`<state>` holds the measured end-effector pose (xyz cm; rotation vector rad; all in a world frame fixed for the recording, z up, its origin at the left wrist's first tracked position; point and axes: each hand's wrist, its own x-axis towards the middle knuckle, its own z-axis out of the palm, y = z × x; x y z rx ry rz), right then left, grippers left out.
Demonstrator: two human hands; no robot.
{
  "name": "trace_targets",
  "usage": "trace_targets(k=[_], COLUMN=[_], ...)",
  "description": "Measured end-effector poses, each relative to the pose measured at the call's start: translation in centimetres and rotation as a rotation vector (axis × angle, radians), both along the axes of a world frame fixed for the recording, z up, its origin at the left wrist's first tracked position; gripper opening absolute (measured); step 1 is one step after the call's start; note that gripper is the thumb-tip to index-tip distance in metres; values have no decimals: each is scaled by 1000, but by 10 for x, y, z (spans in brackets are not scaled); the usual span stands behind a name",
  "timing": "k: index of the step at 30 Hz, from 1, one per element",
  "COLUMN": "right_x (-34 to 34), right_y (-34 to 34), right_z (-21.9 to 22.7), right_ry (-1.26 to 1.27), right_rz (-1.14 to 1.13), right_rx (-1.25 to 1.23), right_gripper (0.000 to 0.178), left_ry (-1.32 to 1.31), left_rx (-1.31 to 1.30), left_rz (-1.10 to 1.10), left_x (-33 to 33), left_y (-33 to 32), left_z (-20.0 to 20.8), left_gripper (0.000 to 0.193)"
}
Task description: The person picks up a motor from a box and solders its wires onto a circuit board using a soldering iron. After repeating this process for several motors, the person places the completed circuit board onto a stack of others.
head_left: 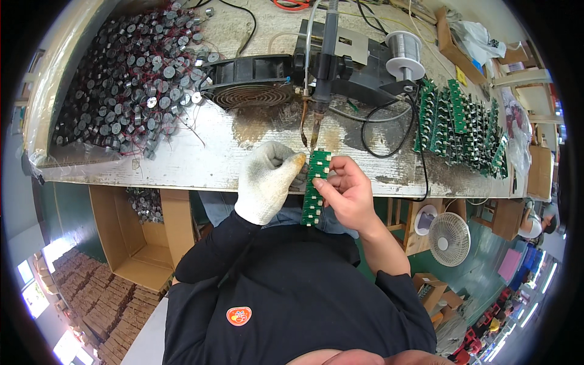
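Head view: right hand point(348, 193) gripped a green circuit strip point(312, 198) below the soldering iron point(323, 91) at twelve o'clock; whether the gloved left hand point(266, 179) held anything could not be told. Work appeared in progress; boards point(457, 109) at two o'clock, completion unconfirmed; wired components point(168, 72) at ten, apparently pending.

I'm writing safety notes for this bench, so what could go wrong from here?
The soldering iron's tip is close to the green circuit board strip; if hot, it could burn the bare right hand, which grips the strip. The gloved left hand is close too and might get scorched. The black cable runs near the front edge of the table and could perhaps be snagged.
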<state>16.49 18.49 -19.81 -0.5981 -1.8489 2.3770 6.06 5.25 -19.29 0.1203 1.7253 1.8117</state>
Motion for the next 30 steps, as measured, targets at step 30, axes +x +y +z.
trace_targets(k=[30], right_x=[-11], right_y=[15], right_z=[-18], right_ry=[10], right_rz=[-210], right_rx=[66], right_gripper=[36], left_ry=[1061], left_rx=[-641], left_rz=[321], left_x=[-77], left_y=[-79], left_z=[4], left_gripper=[29])
